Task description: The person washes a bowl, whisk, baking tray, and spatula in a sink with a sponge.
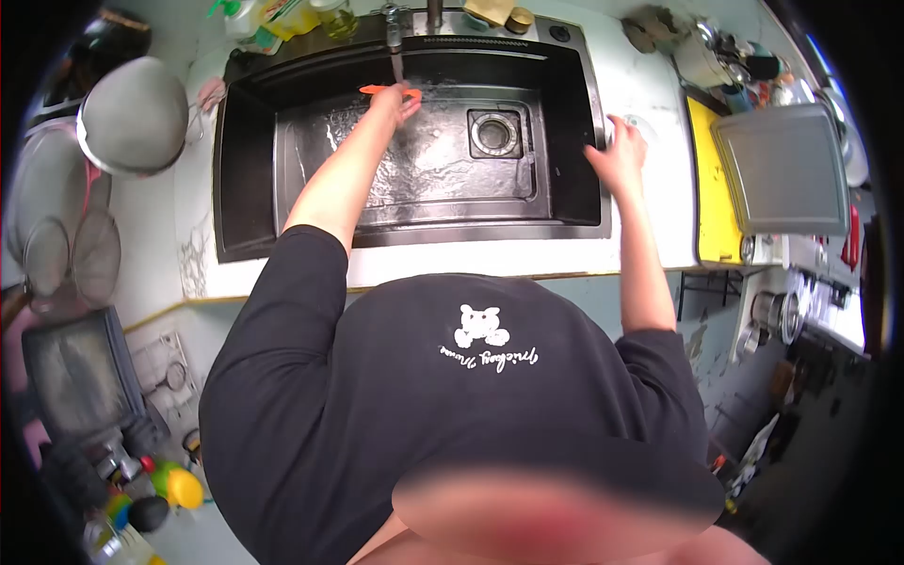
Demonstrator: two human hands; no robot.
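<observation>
My left hand [388,102] is closed around a slim orange object [411,93] whose kind I cannot make out. It is held under the faucet [394,38], in the running water. Below it lies the wide black sink [254,169], its floor wet and shiny, with a round drain [493,135] right of the middle. My right hand [621,158] is at the sink's right rim, thumb and fingers apart, with nothing visible in it. Just beyond its fingertips, a pale, clear-looking round thing [642,124] rests on the white counter [664,202].
Bottles [282,17] and a jar [334,17] stand behind the sink at left. To the right are a yellow board [711,188], a grey lidded container [786,168] and a utensil holder [702,58]. Pans and strainers [132,118] hang on the left wall.
</observation>
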